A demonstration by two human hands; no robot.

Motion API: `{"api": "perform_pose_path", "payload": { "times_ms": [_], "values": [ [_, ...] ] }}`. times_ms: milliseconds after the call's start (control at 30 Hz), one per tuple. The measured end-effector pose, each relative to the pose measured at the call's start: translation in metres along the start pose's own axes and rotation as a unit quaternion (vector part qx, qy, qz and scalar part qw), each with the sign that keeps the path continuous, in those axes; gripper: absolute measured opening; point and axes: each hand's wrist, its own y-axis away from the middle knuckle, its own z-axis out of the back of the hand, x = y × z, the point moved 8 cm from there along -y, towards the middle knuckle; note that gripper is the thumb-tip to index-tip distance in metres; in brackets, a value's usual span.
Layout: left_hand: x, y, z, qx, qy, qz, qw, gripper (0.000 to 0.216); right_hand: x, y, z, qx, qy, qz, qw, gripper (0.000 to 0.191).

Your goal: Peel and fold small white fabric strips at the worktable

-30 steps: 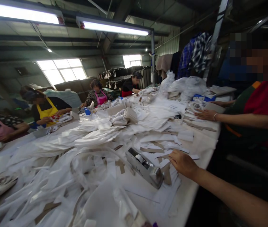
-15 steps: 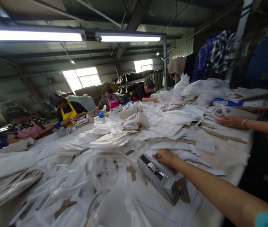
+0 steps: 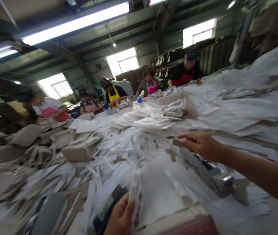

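A small strip of brown paper tape (image 3: 178,142) sits pinched at the fingertips of the right hand (image 3: 201,144), held just above the grey tape dispenser (image 3: 208,169) that stands on the tabletop (image 3: 263,212). Down at the near edge, the left hand (image 3: 121,217) is closed on the corner of a white bag (image 3: 158,189), beside what looks like a dark phone (image 3: 106,209), though it is blurred. To my eye a piece has just been drawn off for sticking; next it would need carrying across to the bag and pressing down flat, with the left hand keeping the bag steady. Heaps of white bags and strips (image 3: 139,143) cover the rest, and workers in aprons (image 3: 114,94) sit along the far side.
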Motion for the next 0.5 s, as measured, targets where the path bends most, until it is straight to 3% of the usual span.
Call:
{"api": "perform_pose_path", "payload": {
  "times_ms": [100, 167, 233, 333, 500],
  "values": [
    [0.018, -0.002, 0.005, 0.018, 0.077, -0.014, 0.997, 0.054, 0.064, 0.031, -0.093, 0.211, -0.014, 0.005, 0.977, 0.016],
    [0.026, -0.003, 0.009, 0.016, 0.103, -0.024, 0.994, 0.054, 0.079, 0.051, -0.141, 0.266, 0.005, -0.042, 0.963, 0.014],
    [0.03, -0.002, 0.011, 0.007, 0.119, -0.04, 0.992, 0.053, 0.082, 0.06, -0.176, 0.278, 0.035, -0.082, 0.956, 0.014],
    [0.029, 0.001, 0.011, -0.002, 0.126, -0.064, 0.99, 0.051, 0.085, 0.058, -0.203, 0.26, 0.076, -0.069, 0.96, 0.015],
    [0.027, 0.008, 0.011, -0.006, 0.109, -0.066, 0.992, 0.056, 0.097, 0.049, -0.217, 0.232, 0.114, 0.014, 0.966, 0.017]
  ]
}}
